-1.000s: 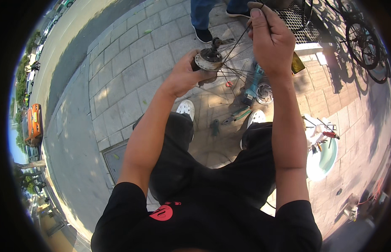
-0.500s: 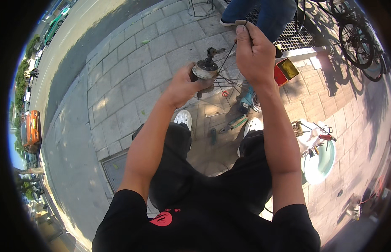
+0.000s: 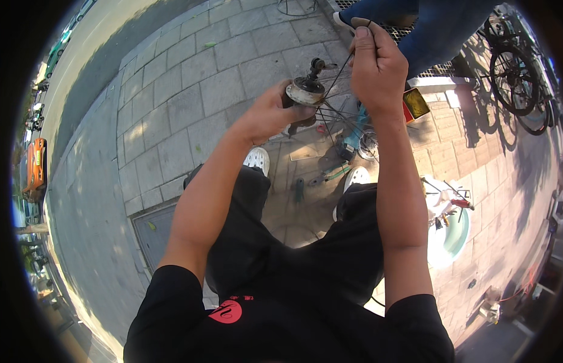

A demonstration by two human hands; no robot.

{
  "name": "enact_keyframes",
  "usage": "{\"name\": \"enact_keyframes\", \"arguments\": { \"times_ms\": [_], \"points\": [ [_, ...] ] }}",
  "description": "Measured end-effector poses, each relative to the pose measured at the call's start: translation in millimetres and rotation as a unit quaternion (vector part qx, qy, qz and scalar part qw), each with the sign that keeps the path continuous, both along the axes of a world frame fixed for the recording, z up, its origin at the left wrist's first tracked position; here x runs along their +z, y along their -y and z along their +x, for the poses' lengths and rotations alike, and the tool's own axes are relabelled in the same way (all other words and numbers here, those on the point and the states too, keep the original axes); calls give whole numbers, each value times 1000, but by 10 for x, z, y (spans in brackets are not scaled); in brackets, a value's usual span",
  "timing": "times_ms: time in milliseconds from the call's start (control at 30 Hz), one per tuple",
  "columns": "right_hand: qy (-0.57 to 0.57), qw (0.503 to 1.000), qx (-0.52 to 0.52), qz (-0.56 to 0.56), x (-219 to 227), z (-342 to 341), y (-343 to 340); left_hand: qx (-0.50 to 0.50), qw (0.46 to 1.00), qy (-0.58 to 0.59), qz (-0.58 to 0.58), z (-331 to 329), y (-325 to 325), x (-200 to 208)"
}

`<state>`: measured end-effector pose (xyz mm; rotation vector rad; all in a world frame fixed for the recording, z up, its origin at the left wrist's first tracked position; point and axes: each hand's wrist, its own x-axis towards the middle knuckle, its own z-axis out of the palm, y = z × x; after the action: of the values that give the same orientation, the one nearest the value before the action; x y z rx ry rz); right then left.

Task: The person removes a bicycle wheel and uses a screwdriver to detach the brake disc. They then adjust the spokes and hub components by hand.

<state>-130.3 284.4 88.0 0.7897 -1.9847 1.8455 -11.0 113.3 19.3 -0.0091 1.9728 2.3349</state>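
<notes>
My left hand (image 3: 264, 118) is wrapped round a bicycle wheel hub (image 3: 306, 92), pale and grimy with a dark top and an axle end sticking up. Several loose dark spokes (image 3: 344, 115) fan out from the hub toward the right. Above and right of it, my right hand (image 3: 380, 75) is closed, thumb against fingers, pinching one dark spoke (image 3: 338, 77) that runs up from the hub's edge. The spoke's upper end curves over my fingers.
On the paving between my white shoes (image 3: 257, 160) lie a teal power tool (image 3: 353, 142) and green-handled pliers (image 3: 337, 172). A red box (image 3: 417, 104) and a tool-filled pale green basin (image 3: 456, 242) stand to the right. A person's jeans-clad leg (image 3: 442, 33) and bicycles (image 3: 513, 78) are beyond.
Both hands and the hub sit slightly higher and farther right in the picture, with their grips kept. The other person's leg has shifted right.
</notes>
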Motion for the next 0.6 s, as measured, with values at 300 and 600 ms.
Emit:
{"name": "enact_keyframes", "arguments": {
  "times_ms": [300, 600],
  "points": [
    [35, 998, 47, -27, -37, -43, 38, 39, 998, 37, 18, 48, -31, 81],
    [167, 981, 64, -74, 40, 31, -93, 78, 995, -7, 62, 18, 0, 172]
  ]
}}
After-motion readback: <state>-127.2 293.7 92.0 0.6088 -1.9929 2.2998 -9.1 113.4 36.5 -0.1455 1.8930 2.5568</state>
